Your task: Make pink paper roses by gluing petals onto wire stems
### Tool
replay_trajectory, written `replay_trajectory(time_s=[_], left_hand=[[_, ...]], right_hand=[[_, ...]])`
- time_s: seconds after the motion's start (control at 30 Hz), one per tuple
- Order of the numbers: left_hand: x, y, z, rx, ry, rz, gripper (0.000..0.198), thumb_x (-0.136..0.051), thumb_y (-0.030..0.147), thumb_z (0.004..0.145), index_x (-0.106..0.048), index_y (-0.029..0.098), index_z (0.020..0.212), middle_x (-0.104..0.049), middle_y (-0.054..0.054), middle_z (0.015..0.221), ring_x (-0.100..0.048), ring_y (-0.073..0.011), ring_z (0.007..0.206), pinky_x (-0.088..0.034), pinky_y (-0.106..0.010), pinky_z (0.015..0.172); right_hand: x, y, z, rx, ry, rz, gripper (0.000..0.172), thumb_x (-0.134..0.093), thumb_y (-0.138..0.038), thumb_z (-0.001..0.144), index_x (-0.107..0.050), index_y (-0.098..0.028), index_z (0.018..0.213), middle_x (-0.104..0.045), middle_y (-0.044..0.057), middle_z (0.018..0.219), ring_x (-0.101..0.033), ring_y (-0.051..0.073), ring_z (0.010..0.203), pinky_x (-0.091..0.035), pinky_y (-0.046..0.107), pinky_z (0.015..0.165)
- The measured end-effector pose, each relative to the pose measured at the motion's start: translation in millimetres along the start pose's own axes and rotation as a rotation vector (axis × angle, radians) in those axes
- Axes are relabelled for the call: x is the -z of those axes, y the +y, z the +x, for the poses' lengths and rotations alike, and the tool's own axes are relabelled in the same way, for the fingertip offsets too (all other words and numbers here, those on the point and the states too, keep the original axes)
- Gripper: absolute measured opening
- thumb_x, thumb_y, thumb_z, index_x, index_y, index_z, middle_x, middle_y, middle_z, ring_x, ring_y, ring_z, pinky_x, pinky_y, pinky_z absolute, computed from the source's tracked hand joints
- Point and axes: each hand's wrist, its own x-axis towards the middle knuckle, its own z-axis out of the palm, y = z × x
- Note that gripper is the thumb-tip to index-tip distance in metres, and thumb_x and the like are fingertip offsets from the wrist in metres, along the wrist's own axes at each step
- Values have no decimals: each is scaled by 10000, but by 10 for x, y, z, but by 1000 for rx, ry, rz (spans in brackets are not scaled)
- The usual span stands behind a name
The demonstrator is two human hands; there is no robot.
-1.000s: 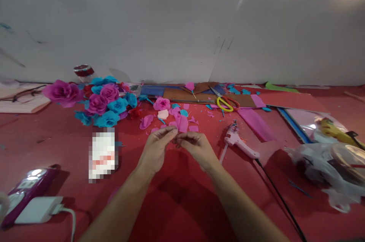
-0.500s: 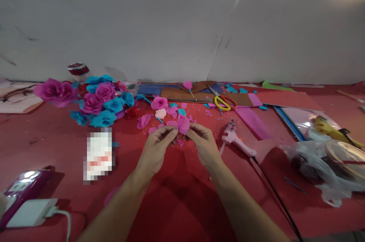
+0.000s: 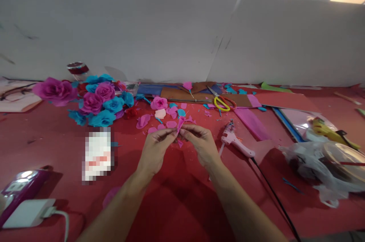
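A pink paper petal (image 3: 180, 123) stands upright between my fingertips, narrow and folded or seen edge-on. My left hand (image 3: 155, 147) pinches its lower left side. From the right, my right hand (image 3: 201, 145) grips the same petal with thumb and fingers. Loose pink petals (image 3: 143, 121) and a finished pink paper rose (image 3: 159, 103) lie just beyond my hands. Right of my right hand rests a pale pink glue gun (image 3: 236, 141), its nozzle end dark with residue. Yellow-and-orange-handled scissors (image 3: 222, 103) lie farther back.
At the left stands a bunch of pink, blue and red paper flowers (image 3: 104, 103). A purple power strip (image 3: 25, 185) with a white charger (image 3: 30, 211) sits front left. To the right are a plastic bag (image 3: 308, 162) and a yellow tool (image 3: 327, 129). A white wall (image 3: 128, 25) bounds the back.
The petal was spread broad and flat between my fingers; now it shows as a narrow, folded or turned strip. My right fingers have moved slightly left, closer to my left hand.
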Motion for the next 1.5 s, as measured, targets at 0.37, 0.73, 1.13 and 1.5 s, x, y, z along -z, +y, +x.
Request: replay_trajectory(time_s=[0.37,0.73,1.13,1.5], left_hand=[[-8,17,-51,-63,132,244,168,-697,262,721,-755,214,871,-759,-13,833,-696,-151,757,-560,-266,750],[-18,-41,-118,-545,205,651,158,-649,186,785,-748,241,895,-757,12,853,-691,-130,753,-554,-236,733],[16,-57,-69,-333,167,523,146,-662,279,774,-739,215,880,-747,-24,880,-690,-161,787,-567,-274,730],[14,-59,-73,-388,184,573,110,-678,222,729,-754,227,808,-752,-11,802,-683,-155,723,-564,-283,719]], right_hand=[[-18,11,-16,50,-11,27,147,-767,-249,641,-760,-242,788,-724,1,725,-651,129,646,-550,276,677],[-50,103,-50,139,28,-43,152,-743,-223,677,-738,-233,828,-713,-5,754,-642,127,690,-531,268,696],[-89,88,-77,293,97,-204,77,-672,-182,701,-702,-222,759,-610,8,815,-540,123,695,-461,261,641],[-102,33,-112,313,91,-239,78,-648,-207,738,-713,-232,773,-587,0,777,-503,127,712,-422,266,649]])
